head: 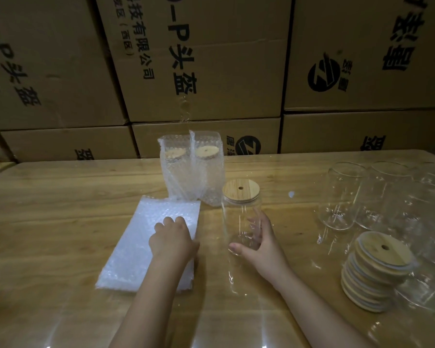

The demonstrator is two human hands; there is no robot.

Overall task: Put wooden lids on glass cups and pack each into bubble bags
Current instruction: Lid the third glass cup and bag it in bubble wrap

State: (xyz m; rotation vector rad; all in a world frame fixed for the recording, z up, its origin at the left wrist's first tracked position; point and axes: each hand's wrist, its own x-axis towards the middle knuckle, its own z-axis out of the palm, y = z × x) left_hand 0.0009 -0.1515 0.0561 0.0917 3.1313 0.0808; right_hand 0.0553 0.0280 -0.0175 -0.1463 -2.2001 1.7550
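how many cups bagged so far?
2. The left bagged cup and right bagged cup stand side by side at the far middle of the table, behind the flat bubble bags. The lidded cup in the right hand isn't bagged yet.

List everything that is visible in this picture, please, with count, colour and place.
table: one, light wood, under everything
cardboard boxes: many, brown with black print, stacked behind the table
packed cups: two, lidded, in clear bubble bags, back centre
flat bubble bags: one pile, white, centre-left
lidded cup: one, clear glass with wooden lid, centre
empty cups: at least three, clear glass, far right
spare lids: one stack, wood, near right
left hand: rests on the flat bubble bags
right hand: grips the lidded cup low down
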